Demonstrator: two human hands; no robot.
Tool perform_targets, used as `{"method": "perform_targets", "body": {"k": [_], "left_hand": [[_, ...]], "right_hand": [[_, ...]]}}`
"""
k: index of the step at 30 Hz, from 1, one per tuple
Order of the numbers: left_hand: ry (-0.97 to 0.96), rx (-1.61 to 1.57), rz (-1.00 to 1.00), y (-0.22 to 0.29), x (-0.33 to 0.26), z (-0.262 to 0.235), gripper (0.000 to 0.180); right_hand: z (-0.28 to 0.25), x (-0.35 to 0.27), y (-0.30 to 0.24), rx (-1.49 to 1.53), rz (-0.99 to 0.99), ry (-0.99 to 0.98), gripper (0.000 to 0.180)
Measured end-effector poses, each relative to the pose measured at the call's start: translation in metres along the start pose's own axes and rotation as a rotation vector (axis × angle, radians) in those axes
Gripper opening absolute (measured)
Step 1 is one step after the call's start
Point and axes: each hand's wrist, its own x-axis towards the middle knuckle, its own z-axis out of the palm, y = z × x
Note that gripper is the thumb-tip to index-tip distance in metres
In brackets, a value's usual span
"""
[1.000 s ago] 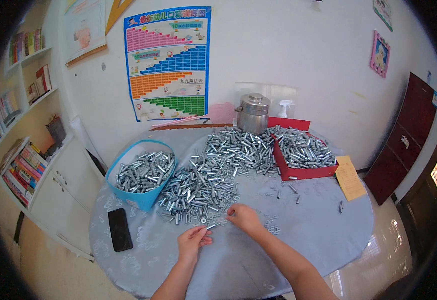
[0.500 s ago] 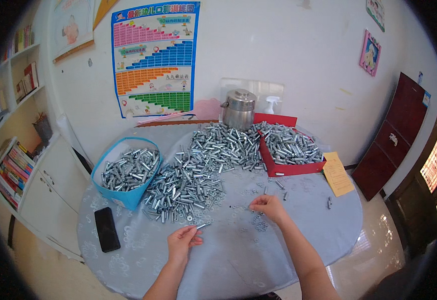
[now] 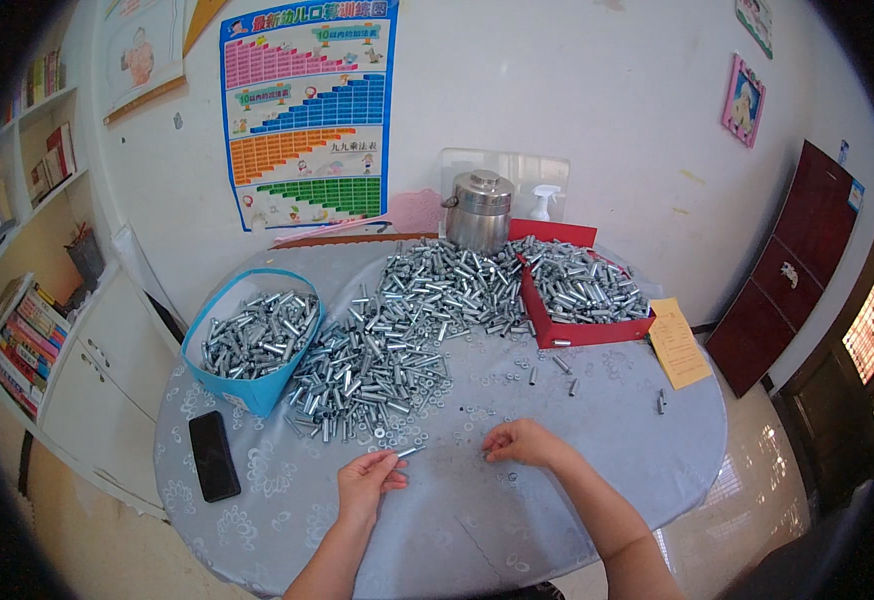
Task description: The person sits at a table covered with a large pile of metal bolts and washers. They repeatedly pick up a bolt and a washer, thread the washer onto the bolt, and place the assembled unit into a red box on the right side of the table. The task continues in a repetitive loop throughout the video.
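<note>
Black phone point(image 3: 214, 455) by blue tray point(image 3: 219, 377), steel pot point(image 3: 479, 210), spray bottle point(image 3: 546, 201), yellow paper point(image 3: 678, 342).

Bright, even daylight (fisheye bending, dark vignetted corners)

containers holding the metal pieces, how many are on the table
2: a blue container at the table's left and a red box at the back right. Between them, a loose heap lies on the table.

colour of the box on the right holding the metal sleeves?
Red. The open box shows best in the head view, right of the loose pile.
</note>
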Motion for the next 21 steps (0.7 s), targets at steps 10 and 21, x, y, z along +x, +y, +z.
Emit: {"method": "perform_targets", "body": {"k": [10, 21], "left_hand": [[-0.005, 0.002, -0.008, 0.001, -0.001, 0.001, 0.019], [-0.011, 0.004, -0.018, -0.001, -0.001, 0.001, 0.019]], "right_hand": [[0.004, -0.002, -0.012, -0.301, -0.067, 0.079, 0.019], [0.011, -0.010, -0.033, -0.024, -0.045, 0.234, 0.020]]}}
